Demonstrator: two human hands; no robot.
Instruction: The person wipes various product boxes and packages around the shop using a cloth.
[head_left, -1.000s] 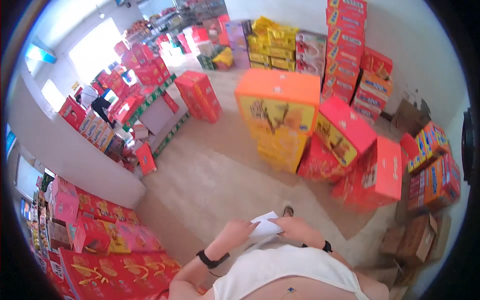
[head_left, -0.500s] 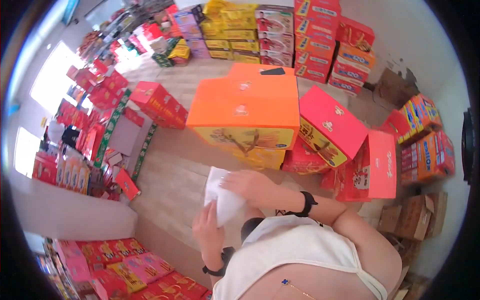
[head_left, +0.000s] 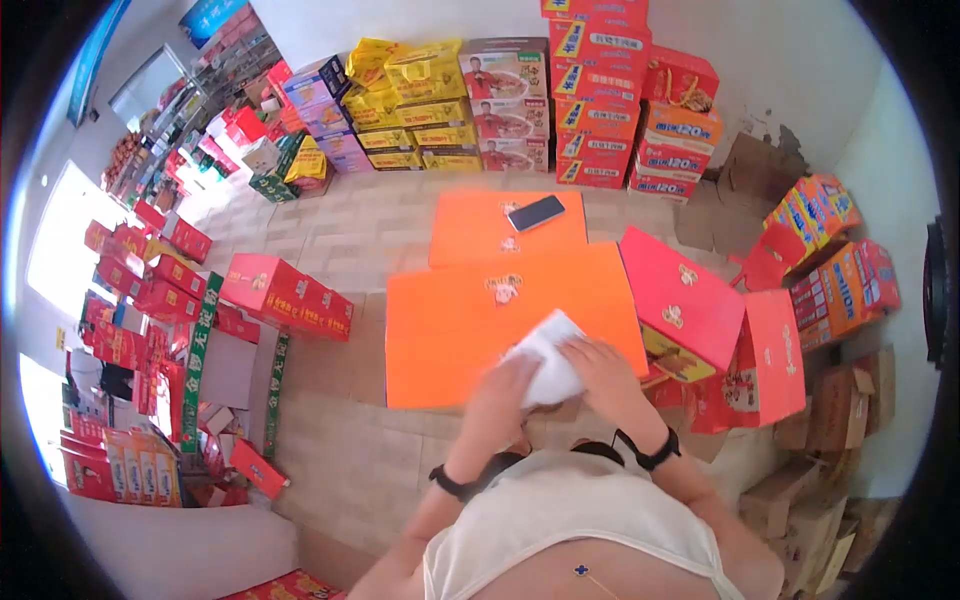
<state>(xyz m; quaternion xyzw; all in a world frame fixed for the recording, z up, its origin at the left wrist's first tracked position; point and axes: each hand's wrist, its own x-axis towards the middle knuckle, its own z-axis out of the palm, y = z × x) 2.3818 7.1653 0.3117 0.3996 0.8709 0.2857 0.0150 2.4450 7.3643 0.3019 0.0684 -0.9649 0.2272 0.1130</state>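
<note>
Between my two hands is a folded white cloth (head_left: 552, 362), over the near edge of a large orange box (head_left: 450, 330). It may be a paper wipe; the material is not clear. My left hand (head_left: 498, 398) grips its left side, somewhat blurred. On its right side, the fingers of my right hand (head_left: 603, 376) are closed over the edge. Whether the cloth touches the box top, I cannot tell. A dark phone (head_left: 537, 213) lies on a second orange box (head_left: 465, 228) just behind.
Right of the orange box stand a tilted red gift box (head_left: 690, 290) and an upright red box (head_left: 770, 365). Yellow cartons (head_left: 440, 120) and red cartons (head_left: 600, 90) are stacked along the wall. A red box (head_left: 285, 295) stands on the tiled floor at left.
Both hands have brought the white cloth from the left of my body to above the near orange box. My view has shifted, and the box tops now show more fully.
</note>
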